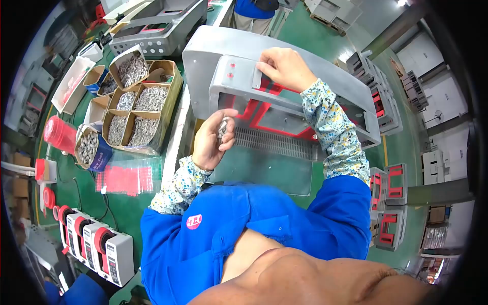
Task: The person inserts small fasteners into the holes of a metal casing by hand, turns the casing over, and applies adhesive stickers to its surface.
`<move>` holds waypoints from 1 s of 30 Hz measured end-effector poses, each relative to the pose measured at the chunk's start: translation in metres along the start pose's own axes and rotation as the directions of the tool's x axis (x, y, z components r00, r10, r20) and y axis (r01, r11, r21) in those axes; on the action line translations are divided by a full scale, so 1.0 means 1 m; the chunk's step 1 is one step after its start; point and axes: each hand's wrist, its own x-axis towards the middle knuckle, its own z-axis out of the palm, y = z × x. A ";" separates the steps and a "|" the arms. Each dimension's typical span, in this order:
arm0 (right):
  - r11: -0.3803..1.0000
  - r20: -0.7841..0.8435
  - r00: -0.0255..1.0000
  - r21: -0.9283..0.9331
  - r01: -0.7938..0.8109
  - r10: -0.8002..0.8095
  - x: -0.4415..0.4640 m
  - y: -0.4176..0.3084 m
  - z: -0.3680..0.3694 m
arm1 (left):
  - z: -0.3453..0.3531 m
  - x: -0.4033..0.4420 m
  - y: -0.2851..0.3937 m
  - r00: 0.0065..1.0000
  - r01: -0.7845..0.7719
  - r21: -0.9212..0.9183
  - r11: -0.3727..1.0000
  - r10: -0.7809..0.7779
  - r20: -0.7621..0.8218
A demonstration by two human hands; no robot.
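Note:
My left hand [215,138] is cupped with its fingers curled around several small metal parts [222,128], beside the left end of a large grey housing [208,51]. Red strips [262,114] line the openings of this housing. My right hand [284,68] rests on the raised face of the housing, its thumb and index finger pinched at the edge of a rectangular opening. Whatever those fingertips may hold is hidden or too small to name. Two red marks [232,70] show on the housing left of my right hand.
A divided cardboard box [175,86] of small metal parts stands on the green table at left. Near it are a blue box [101,157], a red container [59,134], red strips in plastic [127,179] and white dispensers [118,256]. A person [254,10] stands beyond the housing.

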 end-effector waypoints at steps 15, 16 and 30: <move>0.901 -0.218 0.947 0.316 0.298 -0.237 -0.057 -0.077 0.042 | 0.016 -0.003 -0.005 0.995 -0.093 -0.011 0.996 0.093 0.035; 0.898 -0.198 0.951 0.328 0.294 -0.239 -0.059 -0.077 0.043 | 0.014 -0.002 -0.007 0.994 -0.103 -0.002 0.995 0.103 0.044; 0.891 -0.215 0.976 0.442 0.104 -0.007 -0.047 -0.046 0.000 | -0.004 0.007 -0.014 0.996 0.036 -0.106 0.994 -0.045 -0.081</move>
